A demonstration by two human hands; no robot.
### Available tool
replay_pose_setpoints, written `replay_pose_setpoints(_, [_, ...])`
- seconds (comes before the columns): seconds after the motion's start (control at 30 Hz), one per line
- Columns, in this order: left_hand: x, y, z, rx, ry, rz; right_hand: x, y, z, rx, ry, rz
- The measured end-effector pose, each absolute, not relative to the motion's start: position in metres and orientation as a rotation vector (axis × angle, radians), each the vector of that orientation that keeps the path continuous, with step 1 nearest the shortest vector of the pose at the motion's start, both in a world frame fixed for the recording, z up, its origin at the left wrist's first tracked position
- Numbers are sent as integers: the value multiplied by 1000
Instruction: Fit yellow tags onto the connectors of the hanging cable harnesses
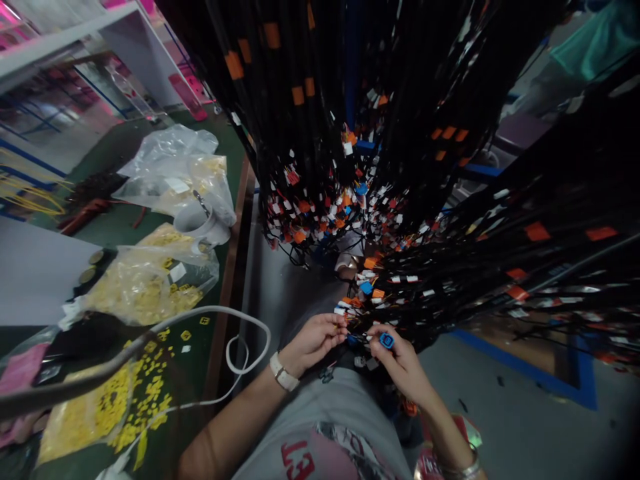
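Observation:
My right hand [400, 363] is closed round a blue connector [387, 341], its open face turned up towards me between thumb and fingers. Just left of it, my left hand [317, 343] has its fingertips pinched together; whatever sits in them is too small to make out. Both hands are at waist height, a short gap apart. Right behind them hang the ends of black wire harnesses [440, 280] with white, orange and blue connectors. An orange connector [371, 263] and another blue connector [367, 287] show a little beyond my fingers.
On the left, a green-topped bench [200, 353] carries plastic bags of small yellow parts [145, 280], loose yellow pieces [150, 393] and a white cup [197, 223]. A white cable [215, 310] loops over its edge. A blue frame [575, 390] stands at right.

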State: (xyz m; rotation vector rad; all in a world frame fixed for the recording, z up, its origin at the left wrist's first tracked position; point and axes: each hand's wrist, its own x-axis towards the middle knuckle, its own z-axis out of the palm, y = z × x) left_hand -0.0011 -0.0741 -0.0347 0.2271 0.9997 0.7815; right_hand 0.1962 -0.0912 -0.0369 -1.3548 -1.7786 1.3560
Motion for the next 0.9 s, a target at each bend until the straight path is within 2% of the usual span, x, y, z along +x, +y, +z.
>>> replay_pose_setpoints(0.23, [6,-77,-27,157,949,826,190,-92,-38,-1404,-1909,1205])
replay_pose_setpoints(0.47, [3,-72,-22,380,994,803,188,-88,-32,-1443,-2120,1115])
replay_pose_setpoints(0.6, [4,-71,-13,671,1010,723,189,-86,-31,-1420,-2211,1109])
replay_pose_setpoints(0.8, [13,-72,-3,1414,1105,529,192,-85,-35,-1410,-2247,1122])
replay_pose_setpoints(0.9, [15,-73,-3,1564,1215,534,191,-87,-38,-1425,-2223,1099])
